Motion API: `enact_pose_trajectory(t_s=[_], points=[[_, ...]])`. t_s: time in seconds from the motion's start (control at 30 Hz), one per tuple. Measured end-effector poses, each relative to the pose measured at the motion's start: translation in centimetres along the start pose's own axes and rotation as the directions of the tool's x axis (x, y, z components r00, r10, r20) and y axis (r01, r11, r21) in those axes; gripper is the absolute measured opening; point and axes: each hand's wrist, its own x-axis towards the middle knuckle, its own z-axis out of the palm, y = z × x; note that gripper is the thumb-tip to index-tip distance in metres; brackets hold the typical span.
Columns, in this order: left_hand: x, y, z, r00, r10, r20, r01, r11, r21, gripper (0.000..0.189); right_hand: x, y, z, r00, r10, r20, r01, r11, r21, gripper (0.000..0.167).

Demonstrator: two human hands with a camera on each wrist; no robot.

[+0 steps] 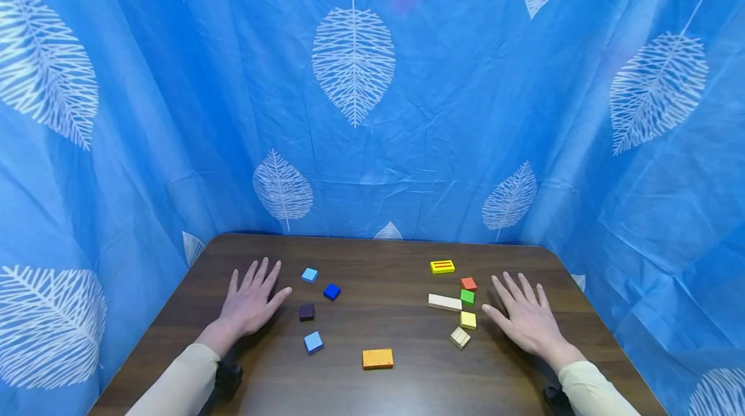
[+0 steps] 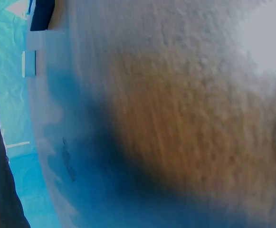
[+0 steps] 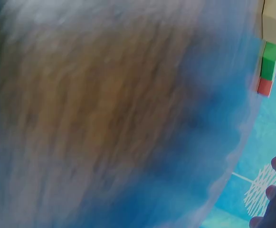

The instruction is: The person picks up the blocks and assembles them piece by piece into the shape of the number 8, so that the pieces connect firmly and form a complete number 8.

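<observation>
My left hand (image 1: 250, 303) is spread with straight fingers over the left part of the table, holding nothing. Nearest to it are a dark purple block (image 1: 306, 312), a light blue block (image 1: 310, 275), a dark blue block (image 1: 332, 292) and another light blue block (image 1: 313, 342). On the right, my right hand (image 1: 526, 317) also has its fingers spread and holds nothing. Beside it lie a red block (image 1: 468, 284), a green block (image 1: 467, 297), a long cream block (image 1: 445, 303), a pale yellow block (image 1: 468, 320) and a ridged beige block (image 1: 460, 338).
An orange rectangular block (image 1: 377, 359) lies near the front middle of the brown wooden table (image 1: 378, 319). Farther back sits a yellow block with red stripes (image 1: 442, 266). Behind the table hangs a blue curtain (image 1: 431, 125) with white leaf prints.
</observation>
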Motion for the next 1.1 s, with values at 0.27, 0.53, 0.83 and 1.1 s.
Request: enact_pose_trajectory(t_s=[0.27,0.53,0.83,1.1], points=[[0.6,1.1,-0.1,1.000,0.025,-0.006,-0.025,1.000,0.001,0.083,0.6,-0.7,-0.1,0.998,-0.047,-0.044,0.047,0.999,0.008,0.081],[0.5,1.6,0.4,0.999,0.038,-0.033,-0.038,0.999,-0.001,0.080,0.8,-2.4,0.0,0.995,-0.081,-0.060,0.084,0.995,0.050,0.078],[0.3,2.5,0.4,0.997,0.061,-0.039,-0.063,0.997,-0.034,0.082,1.5,-3.7,0.5,0.988,-0.123,-0.090,0.126,0.992,0.029,0.064],[0.8,3.8,0.5,0.998,0.051,-0.034,-0.053,0.995,-0.079,0.071,2.4,-4.4,0.2,0.983,-0.139,-0.117,0.143,0.989,0.024,0.041]])
